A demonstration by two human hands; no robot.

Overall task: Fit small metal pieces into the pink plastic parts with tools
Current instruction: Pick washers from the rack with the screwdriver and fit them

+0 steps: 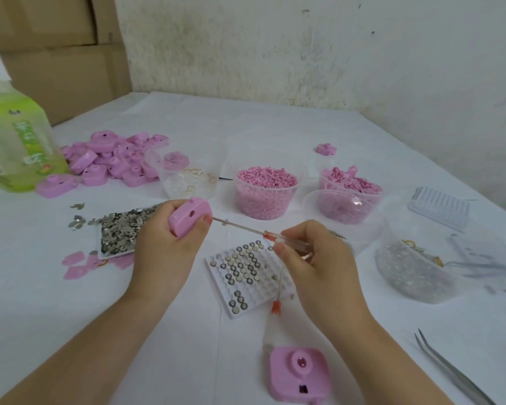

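My left hand (164,244) grips a pink plastic part (189,217) held above the table. My right hand (313,264) pinches a small screwdriver (275,236) with a clear handle and red collar. Its thin shaft points left and its tip meets the side of the held part by my left thumb. Below the hands lies a white grid tray (246,276) with several round metal pieces in its cells. A flat tray of loose metal pieces (120,229) lies left of my hand. Another pink part (298,375) lies face up near the front edge.
A heap of pink parts (111,162) lies at the back left beside a green bottle (15,141). Clear tubs of pink bits (265,188) stand behind the hands, with other tubs (412,270) at right. A second screwdriver (276,305) and tweezers (453,372) lie near the front.
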